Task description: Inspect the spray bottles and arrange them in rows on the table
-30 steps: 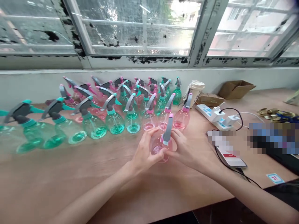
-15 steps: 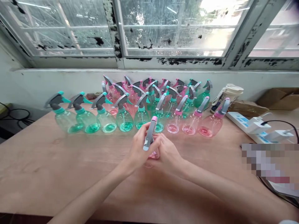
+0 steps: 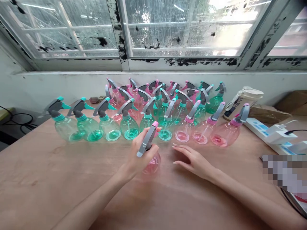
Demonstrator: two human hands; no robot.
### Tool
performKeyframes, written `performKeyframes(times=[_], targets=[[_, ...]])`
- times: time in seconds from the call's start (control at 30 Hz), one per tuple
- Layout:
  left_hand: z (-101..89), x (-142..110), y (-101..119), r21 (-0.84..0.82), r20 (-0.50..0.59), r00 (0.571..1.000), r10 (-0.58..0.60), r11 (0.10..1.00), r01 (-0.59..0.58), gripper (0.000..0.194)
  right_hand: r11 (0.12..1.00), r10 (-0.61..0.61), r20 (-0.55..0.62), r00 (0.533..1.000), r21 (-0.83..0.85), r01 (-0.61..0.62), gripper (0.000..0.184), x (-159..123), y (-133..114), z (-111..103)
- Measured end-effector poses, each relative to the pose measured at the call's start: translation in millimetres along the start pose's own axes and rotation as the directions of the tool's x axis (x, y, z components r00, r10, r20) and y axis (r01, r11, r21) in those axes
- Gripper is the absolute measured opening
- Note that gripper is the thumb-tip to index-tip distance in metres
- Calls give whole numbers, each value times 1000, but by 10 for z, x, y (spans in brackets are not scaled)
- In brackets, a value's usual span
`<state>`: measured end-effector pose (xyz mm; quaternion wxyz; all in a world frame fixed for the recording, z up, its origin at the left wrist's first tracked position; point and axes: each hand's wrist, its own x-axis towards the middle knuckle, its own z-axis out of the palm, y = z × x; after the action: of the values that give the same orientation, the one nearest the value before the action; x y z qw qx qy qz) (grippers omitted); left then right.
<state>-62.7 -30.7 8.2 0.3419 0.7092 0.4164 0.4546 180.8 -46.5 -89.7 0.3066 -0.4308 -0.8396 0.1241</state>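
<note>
A pink spray bottle (image 3: 153, 164) with a grey and pink trigger head is in the middle of the table. My left hand (image 3: 140, 152) grips it around the neck, just below the head. To its right my right hand (image 3: 195, 161) hovers low over the table, fingers apart and holding nothing. Beyond both hands runs a front row of spray bottles: green ones such as the green bottle (image 3: 130, 129) at left and centre, and three pink ones, among them the pink bottle (image 3: 182, 131), at right. My left fingers hide part of the held bottle's neck.
More pink and green spray bottles (image 3: 216, 101) crowd behind the front row, by the wall under the window. At right are a white cup (image 3: 247, 95), cardboard (image 3: 268, 113), a power strip (image 3: 256, 127) with plugs and a blurred-out item. Black cables (image 3: 22, 123) lie at far left.
My right hand has let go of the pink spray bottle and moved right, its fingers opening. The left hand keeps hold of the bottle, now slightly further left. The view has shifted a little.
</note>
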Motion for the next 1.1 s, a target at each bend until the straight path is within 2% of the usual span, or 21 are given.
performKeyframes(times=[0.17, 0.3, 0.47, 0.73, 0.83, 0.93, 1.1], targets=[[25, 133, -9, 24, 62, 997, 45, 999, -46, 47, 992, 32, 15, 999, -125, -30, 38, -147, 223, -46], [99, 233, -8, 21, 98, 993, 63, 998, -65, 41, 990, 6, 34, 999, -143, -2, 38, -134, 206, -36], [148, 255, -32, -27, 104, 994, 40, 999, -37, 21, 993, 22, 37, 999, -121, -18, 45, -114, 182, -54], [116, 277, -61, 18, 140, 987, 83, 996, -86, 23, 996, 32, 48, 998, -88, -27, 41, -118, 188, -76], [107, 278, -46, 50, 131, 988, 87, 994, -95, 23, 996, 29, 50, 998, -80, -25, 41, -122, 187, -77], [98, 244, -33, 83, 74, 995, 60, 994, -66, 10, 997, 30, 43, 999, -70, -27, 41, -130, 190, -78], [79, 205, -1, 88, 55, 996, 71, 993, -75, 15, 998, 28, 40, 999, -60, -26, 40, -128, 188, -85]])
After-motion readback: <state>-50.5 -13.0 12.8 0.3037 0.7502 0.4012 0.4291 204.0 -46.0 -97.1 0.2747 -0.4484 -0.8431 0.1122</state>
